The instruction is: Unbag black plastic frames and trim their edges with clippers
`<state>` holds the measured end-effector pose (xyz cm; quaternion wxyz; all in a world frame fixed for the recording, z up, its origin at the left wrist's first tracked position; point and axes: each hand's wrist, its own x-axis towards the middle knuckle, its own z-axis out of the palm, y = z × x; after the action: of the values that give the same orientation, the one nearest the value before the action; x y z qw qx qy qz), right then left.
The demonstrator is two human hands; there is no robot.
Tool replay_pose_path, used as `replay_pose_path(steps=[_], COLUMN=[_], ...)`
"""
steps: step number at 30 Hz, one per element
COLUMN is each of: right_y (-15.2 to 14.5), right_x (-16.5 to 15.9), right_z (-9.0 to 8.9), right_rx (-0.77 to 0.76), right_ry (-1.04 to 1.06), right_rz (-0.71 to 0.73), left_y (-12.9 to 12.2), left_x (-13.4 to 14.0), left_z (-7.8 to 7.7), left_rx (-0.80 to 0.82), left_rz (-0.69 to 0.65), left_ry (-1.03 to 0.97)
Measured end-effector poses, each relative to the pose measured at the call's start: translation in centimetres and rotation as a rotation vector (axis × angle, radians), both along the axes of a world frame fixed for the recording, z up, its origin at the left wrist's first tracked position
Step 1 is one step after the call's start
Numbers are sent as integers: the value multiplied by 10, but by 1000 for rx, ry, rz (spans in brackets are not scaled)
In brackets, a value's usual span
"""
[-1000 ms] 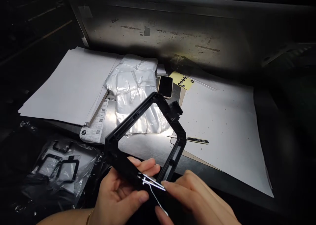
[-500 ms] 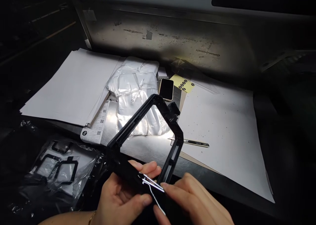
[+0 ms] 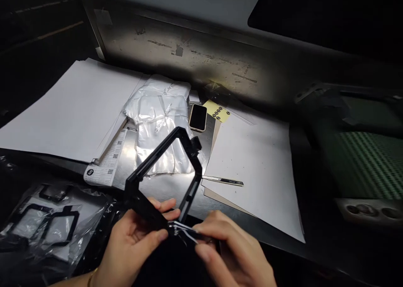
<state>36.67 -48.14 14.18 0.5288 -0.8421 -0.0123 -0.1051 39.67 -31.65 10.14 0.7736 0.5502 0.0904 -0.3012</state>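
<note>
My left hand [image 3: 132,240] is closed round the lower left part of a black angular plastic frame [image 3: 157,156], its thumb along the near side and fingertips showing inside the opening. The frame is tilted up, with a small block on its upper right bar. My right hand [image 3: 233,249] pinches a slim, bright metal tool [image 3: 185,229] with two thin arms, thumb and forefinger on either side. The tool's far end meets the frame's lower bar beside my left thumb. Glare and darkness obscure its exact kind.
Several black frames [image 3: 63,228] lie in clear plastic at left. Behind are a paper stack [image 3: 63,106], tied clear bags [image 3: 163,110], a phone [image 3: 198,117] and a yellow sticker sheet [image 3: 216,111]. A slim knife [image 3: 223,180] lies across white sheets [image 3: 255,165].
The view has swung right, so the bench things appear further left and a green mesh surface shows at right. The tool has turned flatter, and my right fingers have closed in on it.
</note>
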Motion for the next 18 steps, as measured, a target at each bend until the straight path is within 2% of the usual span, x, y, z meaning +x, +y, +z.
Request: replay_pose_path(steps=[2,3,6,8,10,12,14,16,18], right_y=[-25,-43,-104,-136,-145,-128,-91,-50,-16], right_x=[5,8,23,35,44,48,46,38,31], right_z=[-17,-30,-77,-103,-115,-109,-89,-66,-47], right_rx=[96,71,-30,-38,16,113,242,411,546], right_ry=[162,227,317,387,452,489,509,563,641], right_rz=[-279,-419,-665,-736,-702,-587,-400,-122,75], left_y=[11,16,30,35,36,33,30,28,30], left_x=[5,9,18,20,18,12,5,-1,-3], left_z=[-10,-16,-27,-31,-36,-42,-51,-61,-73], left_rx=[253,374,568,619,682,736,758,733,691], left_rz=[-101,-154,-327,-439,-463,-416,-401,-426,-377], left_ry=[-237,-398,-915,-1126,-1193,-1206,-1213,-1222,-1226])
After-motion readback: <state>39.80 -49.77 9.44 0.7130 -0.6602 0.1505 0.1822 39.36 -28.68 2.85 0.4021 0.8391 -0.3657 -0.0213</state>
